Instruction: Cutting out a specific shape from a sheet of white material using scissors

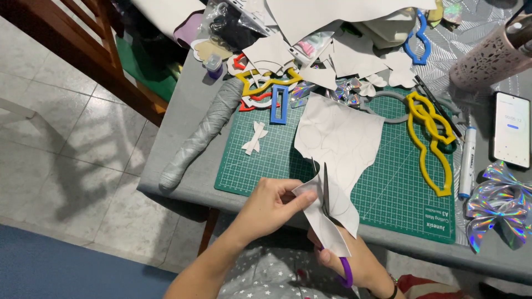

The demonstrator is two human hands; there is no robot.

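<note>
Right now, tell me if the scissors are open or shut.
Open: the scissors' two dark blades spread in a narrow V around the white sheet's edge, left hand holding it.

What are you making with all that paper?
A person is cutting a white sheet with purple-handled scissors above a green cutting mat. The left hand pinches the sheet's edge while the right hand works the scissors. Yellow and blue templates, paper scraps and a shiny bow lie around the mat.

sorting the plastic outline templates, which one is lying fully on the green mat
The yellow template at the green mat's right side; the blue rectangular one overhangs the mat's top edge.
</note>
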